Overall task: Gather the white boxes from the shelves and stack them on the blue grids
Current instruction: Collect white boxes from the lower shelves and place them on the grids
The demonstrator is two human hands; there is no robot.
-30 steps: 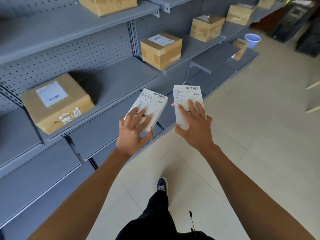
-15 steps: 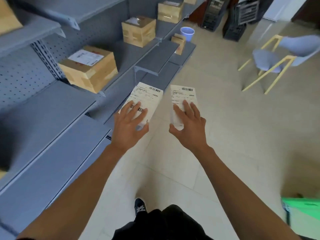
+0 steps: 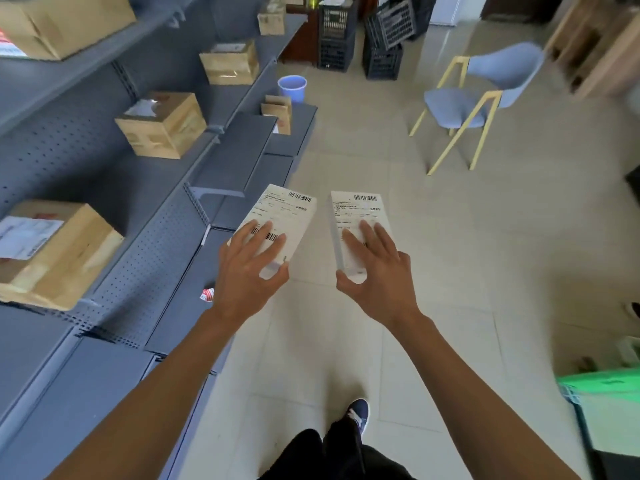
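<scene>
In my left hand [image 3: 247, 271] and my right hand [image 3: 377, 278] I hold two flat white cardboard boxes, the left white box [image 3: 280, 220] and the right white box [image 3: 356, 216], each faced with a smooth matt paper label printed with black barcodes. Left of them the grey painted metal shelving [image 3: 138, 271] has a dull finish and a perforated back panel, and it carries brown corrugated cardboard cartons [image 3: 162, 124] sealed with glossy tape. Beyond the boxes, the pale tiled floor [image 3: 485, 254] has a slight sheen, and on it stand a smooth lilac plastic bucket [image 3: 292, 87], black plastic lattice crates [image 3: 382, 36] and a chair [image 3: 478, 98] with matt blue-grey cloth over yellow painted legs.
</scene>
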